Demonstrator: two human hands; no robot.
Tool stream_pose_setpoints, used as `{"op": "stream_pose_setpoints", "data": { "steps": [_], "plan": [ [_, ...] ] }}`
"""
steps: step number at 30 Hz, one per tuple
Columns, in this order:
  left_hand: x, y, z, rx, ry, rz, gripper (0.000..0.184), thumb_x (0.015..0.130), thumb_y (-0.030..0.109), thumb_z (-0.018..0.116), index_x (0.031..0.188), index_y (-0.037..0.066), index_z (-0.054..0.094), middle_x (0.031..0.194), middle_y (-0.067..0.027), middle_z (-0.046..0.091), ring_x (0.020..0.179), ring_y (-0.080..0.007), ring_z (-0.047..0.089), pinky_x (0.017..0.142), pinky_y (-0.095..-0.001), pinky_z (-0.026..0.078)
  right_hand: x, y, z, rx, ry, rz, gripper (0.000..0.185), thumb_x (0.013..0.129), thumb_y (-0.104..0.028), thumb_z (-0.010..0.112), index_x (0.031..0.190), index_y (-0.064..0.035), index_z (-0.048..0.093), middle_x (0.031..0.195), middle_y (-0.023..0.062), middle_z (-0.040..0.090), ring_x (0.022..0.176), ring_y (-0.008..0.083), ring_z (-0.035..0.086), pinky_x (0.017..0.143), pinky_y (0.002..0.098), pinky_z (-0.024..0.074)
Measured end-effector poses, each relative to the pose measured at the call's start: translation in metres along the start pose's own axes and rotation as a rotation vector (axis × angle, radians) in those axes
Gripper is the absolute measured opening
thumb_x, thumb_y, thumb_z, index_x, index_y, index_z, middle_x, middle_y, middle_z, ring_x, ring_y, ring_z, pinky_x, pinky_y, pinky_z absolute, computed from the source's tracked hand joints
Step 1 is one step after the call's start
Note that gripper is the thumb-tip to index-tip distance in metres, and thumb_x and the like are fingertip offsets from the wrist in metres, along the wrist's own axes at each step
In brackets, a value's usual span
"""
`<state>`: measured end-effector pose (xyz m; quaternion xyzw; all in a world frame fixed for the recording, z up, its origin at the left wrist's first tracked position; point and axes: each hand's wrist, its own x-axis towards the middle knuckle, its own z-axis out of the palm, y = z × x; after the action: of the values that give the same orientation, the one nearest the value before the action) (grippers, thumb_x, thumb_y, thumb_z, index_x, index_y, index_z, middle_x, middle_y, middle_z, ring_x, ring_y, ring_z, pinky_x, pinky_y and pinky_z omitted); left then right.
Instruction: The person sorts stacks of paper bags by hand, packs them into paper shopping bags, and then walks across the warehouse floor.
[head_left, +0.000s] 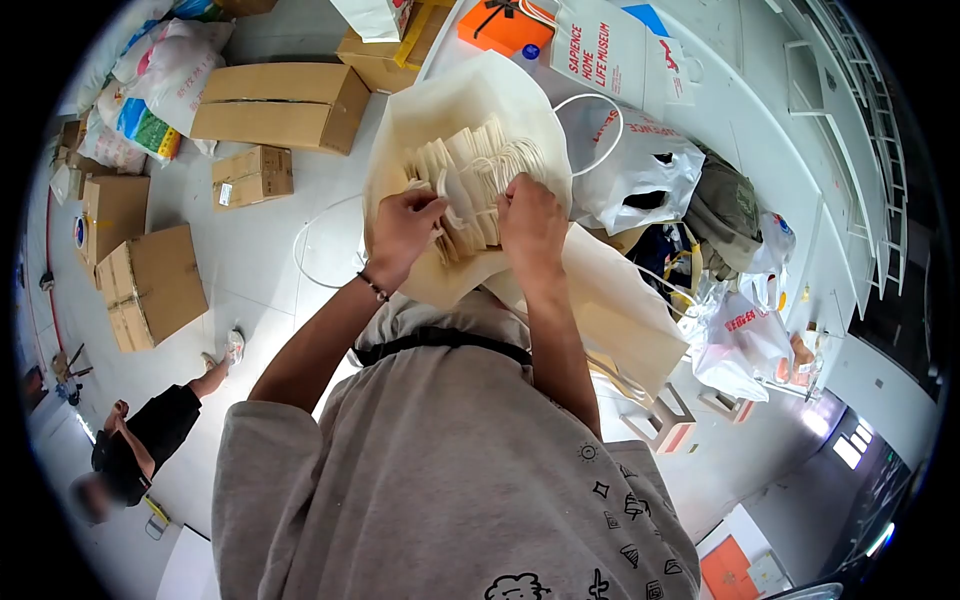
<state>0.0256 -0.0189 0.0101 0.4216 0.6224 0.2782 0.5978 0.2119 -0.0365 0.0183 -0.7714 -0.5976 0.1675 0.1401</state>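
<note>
A large cream paper bag (420, 110) stands open in front of my body, its white rope handle (612, 140) looping out on the right. Inside it is a row of folded paper bags (462, 160) packed on edge, with a cluster of thin white cord handles (515, 160) on top. My left hand (402, 228) reaches in from the left, thumb and fingers closed on the edge of a folded bag. On the right side of the row, my right hand (532, 225) is closed at the cord handles; its fingertips partly hide what they pinch.
Several cardboard boxes (265, 110) and stuffed plastic bags (185, 75) sit on the floor at left. A white table (735, 55) at right bears an orange box (500, 28), printed bags (610, 55) and a backpack (725, 205). Another person (150, 440) is at lower left.
</note>
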Motion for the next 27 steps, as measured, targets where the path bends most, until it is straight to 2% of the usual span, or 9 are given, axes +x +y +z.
{"op": "stream_pose_setpoints", "data": {
  "steps": [3, 6, 15, 18, 20, 21, 23, 27],
  "plan": [
    [-0.010, 0.001, -0.020, 0.093, 0.054, -0.044, 0.023, 0.092, 0.021, 0.072, 0.096, -0.002, 0.076, 0.079, 0.0013, 0.067, 0.071, -0.0073, 0.056, 0.068, -0.0262, 0.046, -0.002, -0.002, 0.001, -0.023, 0.003, 0.010, 0.016, 0.089, -0.017, 0.075, 0.092, -0.0059, 0.064, 0.088, 0.0147, 0.071, 0.087, 0.0373, 0.069, 0.077, 0.0487, 0.0543],
    [-0.008, -0.023, -0.039, 0.074, 0.064, -0.023, 0.027, 0.091, 0.022, 0.072, 0.100, -0.004, 0.074, 0.080, -0.0023, 0.069, 0.077, -0.0096, 0.062, 0.073, -0.0292, 0.049, -0.003, -0.002, 0.004, -0.065, -0.006, 0.035, 0.016, 0.089, -0.017, 0.076, 0.092, -0.0064, 0.064, 0.090, 0.0153, 0.071, 0.088, 0.0373, 0.069, 0.077, 0.0491, 0.0543],
    [-0.015, -0.019, -0.048, 0.109, -0.020, 0.038, 0.024, 0.095, 0.019, 0.072, 0.099, -0.004, 0.073, 0.084, -0.0043, 0.069, 0.077, -0.0100, 0.061, 0.072, -0.0273, 0.048, -0.002, -0.008, 0.000, -0.082, -0.035, 0.048, 0.014, 0.090, -0.016, 0.075, 0.093, -0.0061, 0.065, 0.089, 0.0156, 0.071, 0.087, 0.0366, 0.071, 0.078, 0.0482, 0.0550],
    [-0.012, -0.024, -0.049, 0.048, -0.042, 0.018, 0.022, 0.095, 0.017, 0.073, 0.100, -0.004, 0.074, 0.084, -0.0034, 0.070, 0.077, -0.0095, 0.061, 0.072, -0.0268, 0.048, -0.001, -0.010, 0.002, 0.051, -0.017, -0.023, 0.017, 0.090, -0.019, 0.076, 0.095, -0.0048, 0.068, 0.089, 0.0153, 0.072, 0.084, 0.0332, 0.071, 0.078, 0.0446, 0.0553],
    [-0.013, -0.024, -0.047, -0.003, -0.067, 0.023, 0.021, 0.096, 0.018, 0.072, 0.100, -0.002, 0.074, 0.084, -0.0010, 0.069, 0.075, -0.0079, 0.058, 0.070, -0.0252, 0.047, -0.004, -0.023, 0.001, 0.441, -0.227, -0.072, 0.020, 0.087, -0.023, 0.077, 0.096, -0.0062, 0.071, 0.095, 0.0142, 0.071, 0.088, 0.0346, 0.070, 0.078, 0.0453, 0.0552],
    [-0.013, -0.024, -0.046, -0.054, -0.090, 0.030, 0.020, 0.097, 0.019, 0.072, 0.101, 0.000, 0.075, 0.084, 0.0014, 0.068, 0.073, -0.0063, 0.055, 0.068, -0.0237, 0.045, -0.006, -0.027, 0.005, 0.441, -0.227, -0.070, 0.020, 0.087, -0.023, 0.077, 0.096, -0.0062, 0.071, 0.095, 0.0142, 0.071, 0.088, 0.0346, 0.070, 0.078, 0.0453, 0.0552],
    [-0.014, -0.019, -0.042, -0.084, -0.103, 0.013, 0.018, 0.097, 0.018, 0.072, 0.100, 0.000, 0.075, 0.084, 0.0017, 0.069, 0.073, -0.0063, 0.055, 0.069, -0.0232, 0.045, -0.009, -0.033, 0.015, 0.542, -0.408, -0.147, 0.022, 0.085, -0.025, 0.079, 0.096, -0.0071, 0.075, 0.096, 0.0149, 0.073, 0.088, 0.0348, 0.070, 0.077, 0.0445, 0.0544],
    [-0.013, -0.017, -0.042, -0.031, -0.101, -0.018, 0.016, 0.096, 0.015, 0.073, 0.099, 0.000, 0.076, 0.085, 0.0018, 0.070, 0.074, -0.0058, 0.056, 0.069, -0.0225, 0.045, -0.015, -0.044, 0.019, 0.589, -0.408, -0.089, 0.021, 0.082, -0.022, 0.081, 0.094, -0.0052, 0.076, 0.087, 0.0167, 0.072, 0.081, 0.0350, 0.070, 0.074, 0.0435, 0.0540]
  ]
}}
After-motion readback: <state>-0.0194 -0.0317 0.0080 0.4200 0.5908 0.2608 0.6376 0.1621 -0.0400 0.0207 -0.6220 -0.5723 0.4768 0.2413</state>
